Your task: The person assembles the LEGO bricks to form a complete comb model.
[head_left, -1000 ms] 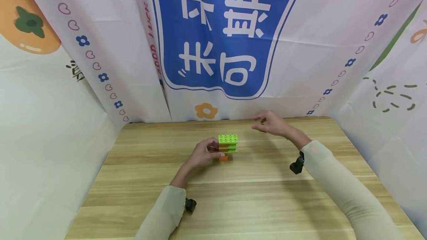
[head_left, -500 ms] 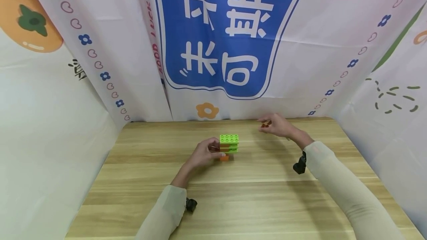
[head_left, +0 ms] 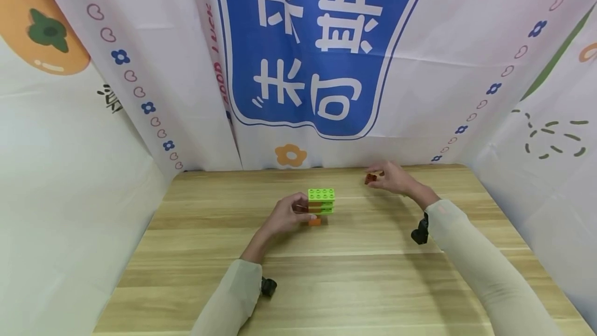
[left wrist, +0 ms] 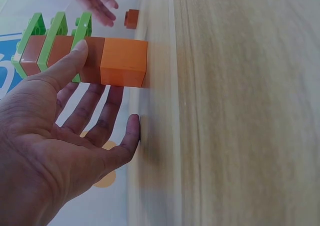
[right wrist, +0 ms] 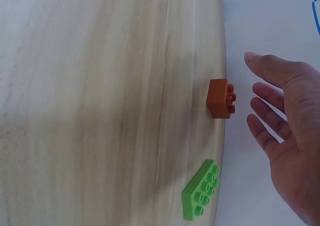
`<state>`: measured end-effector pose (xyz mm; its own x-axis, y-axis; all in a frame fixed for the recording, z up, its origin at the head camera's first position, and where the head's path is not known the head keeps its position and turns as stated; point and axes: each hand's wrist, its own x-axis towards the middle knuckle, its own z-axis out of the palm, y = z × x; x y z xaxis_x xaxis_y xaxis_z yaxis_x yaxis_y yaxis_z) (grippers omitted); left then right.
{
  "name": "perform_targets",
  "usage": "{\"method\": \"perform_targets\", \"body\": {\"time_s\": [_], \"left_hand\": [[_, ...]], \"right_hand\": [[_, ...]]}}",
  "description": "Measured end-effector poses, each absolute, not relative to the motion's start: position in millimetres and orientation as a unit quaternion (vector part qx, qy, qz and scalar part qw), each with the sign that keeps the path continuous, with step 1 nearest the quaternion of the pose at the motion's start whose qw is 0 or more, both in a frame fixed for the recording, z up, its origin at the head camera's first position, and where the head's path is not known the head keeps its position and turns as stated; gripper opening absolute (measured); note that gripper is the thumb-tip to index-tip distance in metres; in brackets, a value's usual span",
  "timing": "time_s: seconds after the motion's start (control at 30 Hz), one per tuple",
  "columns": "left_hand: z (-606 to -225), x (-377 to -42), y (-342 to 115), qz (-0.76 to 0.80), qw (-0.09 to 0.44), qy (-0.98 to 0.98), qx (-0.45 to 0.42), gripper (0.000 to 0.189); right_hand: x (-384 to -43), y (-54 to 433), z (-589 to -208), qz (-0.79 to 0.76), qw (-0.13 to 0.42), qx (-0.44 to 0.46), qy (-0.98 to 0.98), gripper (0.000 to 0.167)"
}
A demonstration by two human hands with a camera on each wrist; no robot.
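Observation:
My left hand (head_left: pixel 282 215) holds a tower of toy building blocks (left wrist: pixel 90 60), thumb on one side and fingers on the other. An orange block (left wrist: pixel 125 63) forms its base on the table; above it brown blocks alternate with thin green plates, a studded green plate (head_left: pixel 321 194) on top. To the right, my right hand (head_left: pixel 392 178) hovers with relaxed, parted fingers over a small brown block (right wrist: pixel 218 98). That block stands studs up near the table's far edge, and the fingertips are apart from it in the right wrist view.
A loose green studded plate (right wrist: pixel 201 190) lies near the brown block, hidden behind the right hand in the head view. The wooden table (head_left: pixel 298 284) meets a printed cloth backdrop (head_left: pixel 420 118) at its far edge, with white cloth walls at both sides.
My right hand has shifted a little right and nearer, and the brown block beneath it now shows beside its fingertips. My left hand keeps its hold on the tower.

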<state>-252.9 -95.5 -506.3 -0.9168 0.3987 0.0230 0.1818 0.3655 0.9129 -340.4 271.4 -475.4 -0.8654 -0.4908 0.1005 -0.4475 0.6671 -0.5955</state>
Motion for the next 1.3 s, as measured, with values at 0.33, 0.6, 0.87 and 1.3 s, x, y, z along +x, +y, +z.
{"method": "perform_targets", "body": {"time_s": [0.33, 0.6, 0.87, 1.3], "left_hand": [[-507, -252, -95, 0.535, 0.1, 0.822, 0.169, 0.024], [-507, -253, -96, 0.539, 0.1, 0.818, 0.175, 0.024], [-507, -253, -96, 0.537, 0.103, 0.818, 0.175, 0.024], [-507, -253, -96, 0.534, 0.1, 0.822, 0.172, 0.024]], "right_hand": [[-343, 280, -486, -0.291, 0.008, -0.256, 0.922, 0.044], [-346, 280, -494, -0.302, 0.0, -0.268, 0.915, 0.045], [-348, 280, -501, -0.294, 0.002, -0.264, 0.918, 0.048], [-347, 276, -507, -0.297, -0.003, -0.276, 0.914, 0.05]]}}
